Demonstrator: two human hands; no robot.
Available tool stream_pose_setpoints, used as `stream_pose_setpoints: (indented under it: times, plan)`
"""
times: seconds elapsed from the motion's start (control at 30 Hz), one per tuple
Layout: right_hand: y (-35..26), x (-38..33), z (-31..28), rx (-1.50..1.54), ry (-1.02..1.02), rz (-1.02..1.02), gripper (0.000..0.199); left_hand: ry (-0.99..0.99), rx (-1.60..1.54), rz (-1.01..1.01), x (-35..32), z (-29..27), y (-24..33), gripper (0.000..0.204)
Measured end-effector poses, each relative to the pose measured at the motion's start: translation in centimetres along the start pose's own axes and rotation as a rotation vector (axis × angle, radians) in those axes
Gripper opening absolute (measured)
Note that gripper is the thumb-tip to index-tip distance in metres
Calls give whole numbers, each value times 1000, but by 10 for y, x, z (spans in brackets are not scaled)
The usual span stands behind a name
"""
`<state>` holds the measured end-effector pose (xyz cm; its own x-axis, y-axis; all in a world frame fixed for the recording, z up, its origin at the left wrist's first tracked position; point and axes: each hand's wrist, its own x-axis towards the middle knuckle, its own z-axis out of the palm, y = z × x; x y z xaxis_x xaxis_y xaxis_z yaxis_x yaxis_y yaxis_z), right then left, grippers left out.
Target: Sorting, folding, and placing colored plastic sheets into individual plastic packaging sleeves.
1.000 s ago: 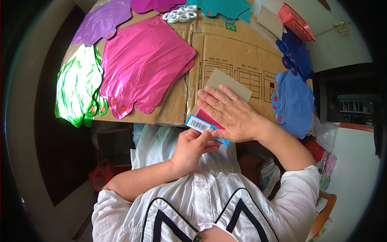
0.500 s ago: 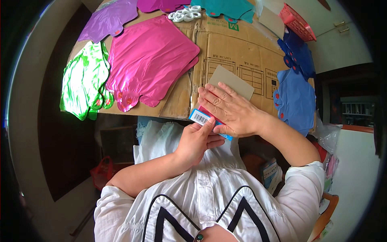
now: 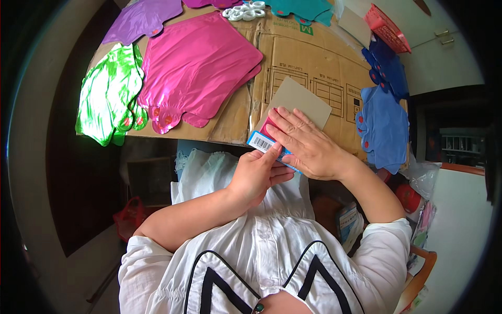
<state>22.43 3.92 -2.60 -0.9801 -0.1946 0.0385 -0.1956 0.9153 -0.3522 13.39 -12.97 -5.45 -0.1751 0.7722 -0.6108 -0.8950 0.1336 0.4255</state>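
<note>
Mid-frame: left hand [image 3: 257,175] has crept up, now pinching packet [image 3: 260,141]; right hand [image 3: 306,144] stays flat, fingers together, probably pressing cardboard sheet [image 3: 298,99].

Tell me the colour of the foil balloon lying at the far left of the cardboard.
Shiny green with white streaks: the flat foil balloon, seen best in the head view.

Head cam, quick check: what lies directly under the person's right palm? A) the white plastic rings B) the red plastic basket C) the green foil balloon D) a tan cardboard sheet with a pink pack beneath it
D: the right hand presses flat on the tan cardboard sheet, which covers a flat pink pack with a blue barcode-labelled end that the left hand pinches.
</note>
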Motion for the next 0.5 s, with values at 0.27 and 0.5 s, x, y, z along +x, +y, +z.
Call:
stream_pose_setpoints:
  times: [0.27,0.5]
  plan:
    - [2,-1,-1,-37,-40,-30,63,-50,2,-31,-4,-3,3,22]
    - [2,18,-31,187,67,-48,41,-36,7,4,0,-9,-4,20]
